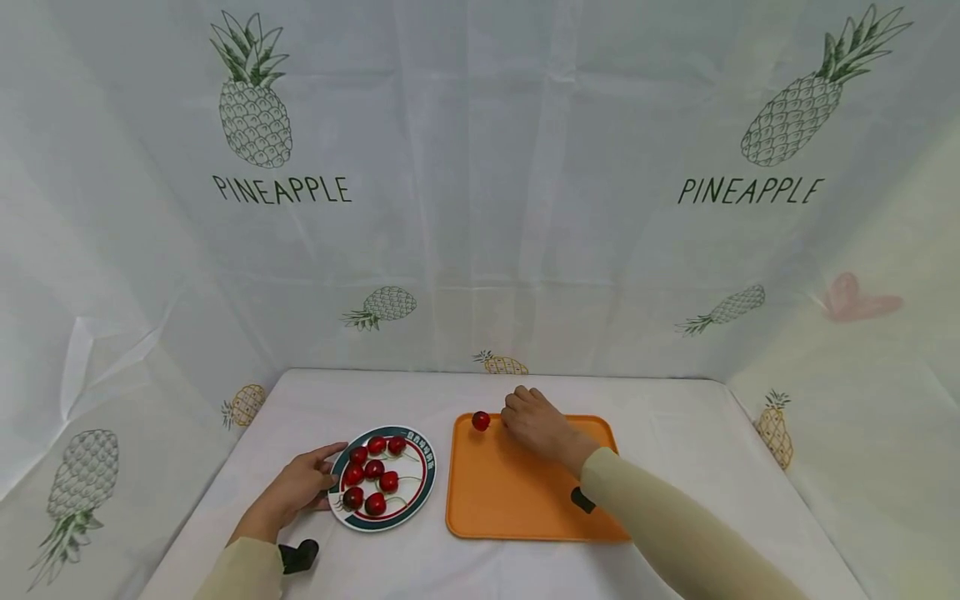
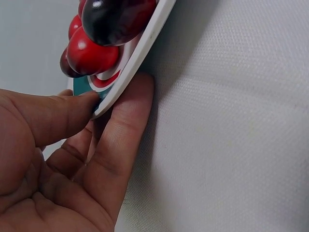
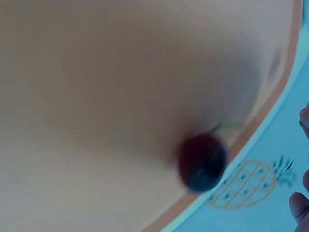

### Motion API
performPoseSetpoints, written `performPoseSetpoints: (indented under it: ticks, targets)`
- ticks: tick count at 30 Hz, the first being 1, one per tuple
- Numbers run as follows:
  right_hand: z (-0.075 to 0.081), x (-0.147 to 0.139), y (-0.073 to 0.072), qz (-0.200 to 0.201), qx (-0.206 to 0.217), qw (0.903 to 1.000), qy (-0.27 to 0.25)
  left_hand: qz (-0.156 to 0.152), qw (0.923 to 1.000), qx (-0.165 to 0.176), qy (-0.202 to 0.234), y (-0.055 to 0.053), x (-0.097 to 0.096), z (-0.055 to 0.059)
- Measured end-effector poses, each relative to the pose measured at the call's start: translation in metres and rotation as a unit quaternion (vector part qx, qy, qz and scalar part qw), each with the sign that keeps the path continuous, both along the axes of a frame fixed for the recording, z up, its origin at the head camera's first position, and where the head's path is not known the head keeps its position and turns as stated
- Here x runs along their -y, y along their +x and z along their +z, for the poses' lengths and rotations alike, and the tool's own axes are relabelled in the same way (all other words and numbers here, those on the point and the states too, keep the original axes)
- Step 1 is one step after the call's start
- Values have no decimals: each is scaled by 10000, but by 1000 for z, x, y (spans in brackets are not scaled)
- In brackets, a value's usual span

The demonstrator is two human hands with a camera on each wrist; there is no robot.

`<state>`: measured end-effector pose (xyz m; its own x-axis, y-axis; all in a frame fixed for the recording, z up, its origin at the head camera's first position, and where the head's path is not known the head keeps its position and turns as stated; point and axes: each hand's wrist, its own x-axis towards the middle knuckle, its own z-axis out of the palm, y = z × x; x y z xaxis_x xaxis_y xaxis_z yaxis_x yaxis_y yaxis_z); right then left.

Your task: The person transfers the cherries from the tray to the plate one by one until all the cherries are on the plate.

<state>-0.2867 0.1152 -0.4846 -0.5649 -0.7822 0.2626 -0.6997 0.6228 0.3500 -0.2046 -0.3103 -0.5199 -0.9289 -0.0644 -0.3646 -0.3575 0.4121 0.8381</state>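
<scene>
My left hand grips the left rim of a round plate with a dark green border. In the left wrist view the thumb lies on top of the rim and fingers lie underneath. Several red cherries with green stems rest on the plate. Over the back of the orange tray is my right hand, fingers curled. A single dark red cherry is just left of it, at the tray's back left corner. Its stem points toward the fingertips, where a bit of green shows pinched.
A white cloth covers the table under plate and tray. Behind it hangs a pale curtain printed with pineapples, and similar sheets close in both sides. The plate and tray stand side by side with a narrow gap.
</scene>
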Motion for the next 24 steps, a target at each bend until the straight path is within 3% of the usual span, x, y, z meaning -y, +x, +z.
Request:
performPoseSetpoints:
  ticks: [14,24]
  targets:
    - [4,63,27,-147,180,9996,133,-34,10000,1,-56,3,0,4]
    - [4,98,41,-37,87,9994,348,-13,9999,45,-97,2,0,3]
